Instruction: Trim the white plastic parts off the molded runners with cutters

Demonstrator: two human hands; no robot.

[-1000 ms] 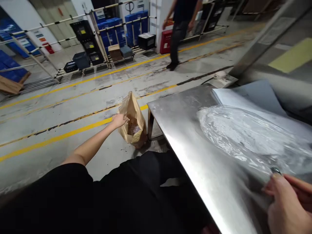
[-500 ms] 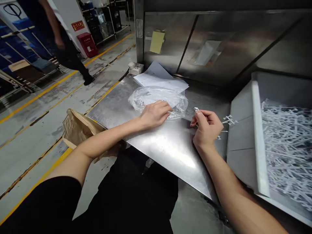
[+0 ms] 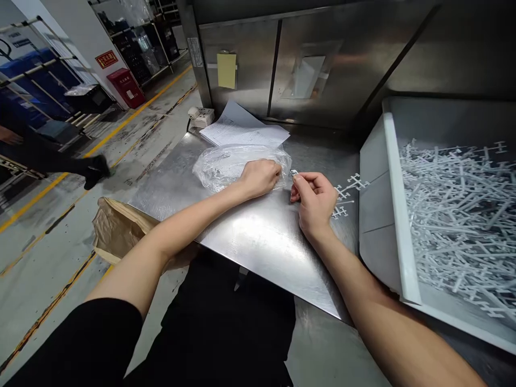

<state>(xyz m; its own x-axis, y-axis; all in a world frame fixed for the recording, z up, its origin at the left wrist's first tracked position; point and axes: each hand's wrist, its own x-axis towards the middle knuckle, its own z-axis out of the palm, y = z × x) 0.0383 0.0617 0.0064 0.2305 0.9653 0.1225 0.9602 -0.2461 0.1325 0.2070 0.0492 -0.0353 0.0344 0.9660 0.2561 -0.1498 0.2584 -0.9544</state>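
My right hand (image 3: 317, 201) is closed around what looks like a nail clipper (image 3: 294, 172), its shiny metal end sticking out past the thumb. Over the near right part of a clear plastic bag (image 3: 220, 164) rests my left hand (image 3: 260, 178), its fingers curled in; whatever they hold is hidden. The bag lies crumpled on the steel table (image 3: 258, 236), with small bits inside. Several white plastic sprues (image 3: 355, 183) lie on the table just beyond my right hand, partly covered by it.
On the right a grey bin (image 3: 397, 215) holds a heap of white sprues (image 3: 463, 226). Paper sheets (image 3: 242, 126) lie behind the bag, near a power socket (image 3: 201, 117). A brown paper bag (image 3: 116, 228) stands open at the table's left edge. A person (image 3: 44, 153) walks at left.
My two hands have come closer together, the clipper now near my left fingers. My left fingers have curled in more. The view has shifted right, and the person has moved farther left.
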